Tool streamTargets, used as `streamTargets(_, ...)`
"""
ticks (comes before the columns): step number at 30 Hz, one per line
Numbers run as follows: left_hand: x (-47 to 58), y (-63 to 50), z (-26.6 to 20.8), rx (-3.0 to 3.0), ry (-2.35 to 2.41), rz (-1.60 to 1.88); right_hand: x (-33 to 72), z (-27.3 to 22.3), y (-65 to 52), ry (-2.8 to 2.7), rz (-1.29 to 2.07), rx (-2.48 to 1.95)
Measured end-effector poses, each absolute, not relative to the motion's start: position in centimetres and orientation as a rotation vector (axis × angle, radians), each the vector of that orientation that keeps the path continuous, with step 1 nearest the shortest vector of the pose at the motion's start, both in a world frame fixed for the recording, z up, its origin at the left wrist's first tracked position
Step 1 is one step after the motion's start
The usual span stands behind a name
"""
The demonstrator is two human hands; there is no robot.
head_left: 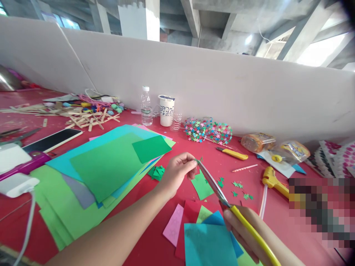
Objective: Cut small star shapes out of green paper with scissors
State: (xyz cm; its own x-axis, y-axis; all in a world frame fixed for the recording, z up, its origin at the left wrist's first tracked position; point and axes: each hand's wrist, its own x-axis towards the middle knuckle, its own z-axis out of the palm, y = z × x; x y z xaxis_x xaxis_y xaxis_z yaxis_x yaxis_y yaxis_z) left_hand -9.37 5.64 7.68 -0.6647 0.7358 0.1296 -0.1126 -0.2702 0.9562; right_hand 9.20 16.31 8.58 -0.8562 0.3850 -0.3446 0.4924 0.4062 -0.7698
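With thumb and fingers pinched together, my left hand [177, 171] holds a small piece of green paper [196, 160], mostly hidden by the fingertips. My right hand [241, 223] grips a pair of scissors [213, 183] by the yellow handles. Their blades point up and left, with the tips at the held paper. Under the blades lies a light green paper piece [202, 187]. Several cut green stars [238, 184] are scattered right of it. A heap of small green paper pieces [155, 172] sits behind my left wrist. Coloured paper pieces [209, 242] overlap below my hands.
Large coloured sheets [102, 166] cover the left of the red table. A yellow utility knife [234, 153], a pencil [244, 168] and a yellow glue gun [274, 181] lie right. Along the white partition [166, 70] stand a water bottle [146, 109] and a cup [166, 112].
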Motion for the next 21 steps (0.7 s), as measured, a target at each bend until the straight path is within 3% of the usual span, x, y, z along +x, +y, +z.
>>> streamTargets(21,-9.69,5.65,7.62,0.774,1.391,1.963,9.01,8.71,16.72,2.467,-1.412,0.782)
